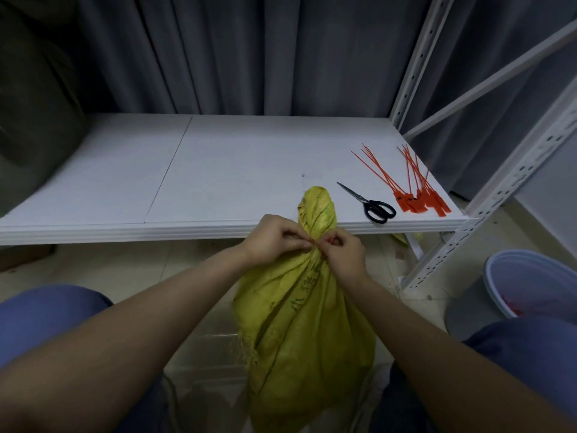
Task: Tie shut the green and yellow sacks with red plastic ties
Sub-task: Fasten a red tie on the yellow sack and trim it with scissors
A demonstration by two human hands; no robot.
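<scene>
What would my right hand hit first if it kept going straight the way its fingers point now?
The right hand points left, its fingertips already at the yellow sack's gathered neck. Going on, it would press into that neck, then probably meet the left hand pinching the other side.

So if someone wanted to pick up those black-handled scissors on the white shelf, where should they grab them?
Probably by the black loop handles of the black-handled scissors. They lie flat and closed on the white shelf, handles toward the front edge and steel blades pointing away to the back left. Coming from the front, from above, meets the handles first and keeps fingers off the tips. The bunch of red plastic ties lies just to their right.
</scene>
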